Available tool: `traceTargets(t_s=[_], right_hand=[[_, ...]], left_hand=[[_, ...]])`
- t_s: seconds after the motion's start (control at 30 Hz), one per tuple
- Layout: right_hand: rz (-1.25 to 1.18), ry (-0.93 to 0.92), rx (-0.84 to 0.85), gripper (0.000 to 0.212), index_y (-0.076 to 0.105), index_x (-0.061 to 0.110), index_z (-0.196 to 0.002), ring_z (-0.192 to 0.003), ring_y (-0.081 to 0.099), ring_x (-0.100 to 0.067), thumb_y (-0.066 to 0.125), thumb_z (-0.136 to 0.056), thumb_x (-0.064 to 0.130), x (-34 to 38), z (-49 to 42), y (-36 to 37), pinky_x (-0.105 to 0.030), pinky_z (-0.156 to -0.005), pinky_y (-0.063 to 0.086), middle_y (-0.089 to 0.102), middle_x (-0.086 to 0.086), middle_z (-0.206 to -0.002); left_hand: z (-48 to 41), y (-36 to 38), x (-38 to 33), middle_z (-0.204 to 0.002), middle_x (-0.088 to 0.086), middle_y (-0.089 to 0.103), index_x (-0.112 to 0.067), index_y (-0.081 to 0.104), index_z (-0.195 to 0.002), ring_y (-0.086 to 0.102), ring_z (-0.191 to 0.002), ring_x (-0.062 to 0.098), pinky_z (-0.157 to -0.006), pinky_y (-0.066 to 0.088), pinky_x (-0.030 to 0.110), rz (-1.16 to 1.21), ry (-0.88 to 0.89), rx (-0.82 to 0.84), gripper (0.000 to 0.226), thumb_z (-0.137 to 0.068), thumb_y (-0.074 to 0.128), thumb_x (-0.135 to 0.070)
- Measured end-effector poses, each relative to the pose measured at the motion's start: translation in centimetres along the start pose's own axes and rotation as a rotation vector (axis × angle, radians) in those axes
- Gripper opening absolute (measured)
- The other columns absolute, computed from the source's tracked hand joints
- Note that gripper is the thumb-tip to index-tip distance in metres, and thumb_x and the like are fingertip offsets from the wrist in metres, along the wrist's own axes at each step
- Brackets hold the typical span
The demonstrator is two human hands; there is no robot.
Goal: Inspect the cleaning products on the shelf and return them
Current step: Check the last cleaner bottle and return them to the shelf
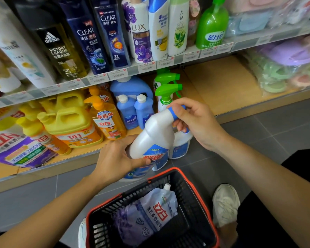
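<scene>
Hands hold white bottle slanted (cap upper-right).

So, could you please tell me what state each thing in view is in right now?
White bottle: off the shelf, tilted, gripped at both ends.
Left hand: grips the bottle's lower body.
Right hand: grips its blue-capped neck.
Basket: on the floor, one item inside.
Pouch: lying in the basket, capped.
Green spray bottles: upright on the shelf.
</scene>
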State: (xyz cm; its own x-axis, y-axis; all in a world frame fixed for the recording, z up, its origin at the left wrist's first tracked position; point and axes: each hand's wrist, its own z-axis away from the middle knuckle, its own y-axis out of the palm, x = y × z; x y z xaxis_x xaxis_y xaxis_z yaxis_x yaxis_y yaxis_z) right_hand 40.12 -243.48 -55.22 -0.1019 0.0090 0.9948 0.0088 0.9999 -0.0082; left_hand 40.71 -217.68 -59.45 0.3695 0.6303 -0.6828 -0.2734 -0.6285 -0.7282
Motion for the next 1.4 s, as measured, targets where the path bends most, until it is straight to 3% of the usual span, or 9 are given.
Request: traceTargets(t_s=[0.1,0.27,0.4,0.57,0.67,0.87,1.0,1.1,1.4], right_hand=[[0.000,-0.062,0.037,0.013,0.068,0.021,-0.107,-0.058,0.057,-0.012,0.062,-0.097,0.017,-0.1,-0.1,-0.2,-0.024,-0.055,0.050,0.065,0.002,-0.070],[-0.111,-0.072,0.002,0.035,0.061,0.017,-0.125,-0.084,0.073,-0.019,0.065,-0.092,0.004,-0.6,-0.1,-0.4,-0.029,-0.077,0.057,0.076,-0.004,-0.098],[-0.138,0.016,-0.095,0.033,0.064,0.013,-0.123,-0.100,0.073,-0.026,0.068,-0.091,0.014,-0.7,-0.1,-0.3,-0.038,-0.086,0.057,0.076,-0.008,-0.107],[-0.096,0.182,0.064,0.046,0.065,0.016,-0.122,-0.108,0.070,-0.025,0.077,-0.078,0.021,-0.9,0.6,0.4,-0.049,-0.091,0.058,0.073,-0.006,-0.115],[-0.134,0.233,0.167,0.060,0.057,0.019,-0.132,-0.108,0.070,-0.024,0.082,-0.077,0.018,-1.5,1.4,1.5,-0.043,-0.086,0.059,0.073,-0.007,-0.117],[-0.060,0.203,0.318,0.079,0.044,0.057,-0.128,-0.110,0.069,-0.014,0.083,-0.078,0.010,-1.9,2.6,2.9,-0.029,-0.081,0.059,0.072,0.006,-0.117],[0.021,0.065,0.205,0.091,0.042,0.054,-0.133,-0.106,0.070,-0.012,0.088,-0.071,0.005,-1.7,3.4,3.3,-0.022,-0.080,0.056,0.073,0.007,-0.114],[0.011,0.043,0.138,0.089,0.046,0.044,-0.137,-0.106,0.070,-0.009,0.088,-0.070,0.003,-1.5,4.1,3.4,-0.019,-0.081,0.056,0.072,0.012,-0.118],[-0.116,0.113,0.046,0.064,0.054,0.039,-0.134,-0.108,0.071,-0.017,0.074,-0.085,0.003,-2.2,5.3,3.4,-0.032,-0.084,0.060,0.072,0.004,-0.120]], left_hand=[[-0.3,0.0,-0.2,-0.107,-0.010,0.077,-0.028,0.070,-0.122,0.074,-0.094,0.011,-0.076,0.061,0.045,0.182,-0.048,0.066,0.067,-0.063,0.091,-0.053],[-0.5,0.0,-0.4,-0.106,-0.004,0.079,-0.019,0.073,-0.114,0.077,-0.094,0.018,-0.076,0.064,0.041,0.470,-0.101,0.122,0.049,-0.068,0.090,-0.025],[-0.5,-0.5,-0.6,-0.107,0.005,0.078,-0.017,0.076,-0.110,0.077,-0.094,0.028,-0.071,0.063,0.034,0.688,-0.135,0.111,0.040,-0.072,0.088,-0.014],[-0.8,-1.3,-0.6,-0.112,0.012,0.076,-0.017,0.076,-0.111,0.075,-0.100,0.033,-0.073,0.063,0.038,0.875,-0.172,0.043,0.043,-0.071,0.089,-0.024],[-0.9,-1.5,-0.5,-0.116,0.013,0.075,-0.015,0.075,-0.115,0.074,-0.103,0.034,-0.075,0.062,0.038,0.969,-0.242,0.003,0.058,-0.065,0.093,-0.038],[-0.7,-1.3,0.2,-0.122,0.015,0.072,-0.015,0.073,-0.117,0.073,-0.106,0.031,-0.081,0.062,0.041,1.141,-0.288,-0.008,0.039,-0.081,0.076,-0.028],[-0.7,-1.4,0.4,-0.138,0.019,0.061,-0.005,0.056,-0.138,0.063,-0.122,0.035,-0.096,0.056,0.047,1.180,-0.178,0.129,0.060,-0.086,0.074,-0.028],[-0.6,-1.1,0.2,-0.137,0.016,0.063,-0.007,0.057,-0.136,0.064,-0.121,0.031,-0.093,0.056,0.042,1.157,-0.200,0.117,0.073,-0.078,0.084,-0.044],[-0.1,-0.4,-1.2,-0.126,0.008,0.071,-0.017,0.065,-0.127,0.071,-0.111,0.026,-0.079,0.061,0.034,1.070,-0.283,0.025,0.051,-0.083,0.074,-0.041]])
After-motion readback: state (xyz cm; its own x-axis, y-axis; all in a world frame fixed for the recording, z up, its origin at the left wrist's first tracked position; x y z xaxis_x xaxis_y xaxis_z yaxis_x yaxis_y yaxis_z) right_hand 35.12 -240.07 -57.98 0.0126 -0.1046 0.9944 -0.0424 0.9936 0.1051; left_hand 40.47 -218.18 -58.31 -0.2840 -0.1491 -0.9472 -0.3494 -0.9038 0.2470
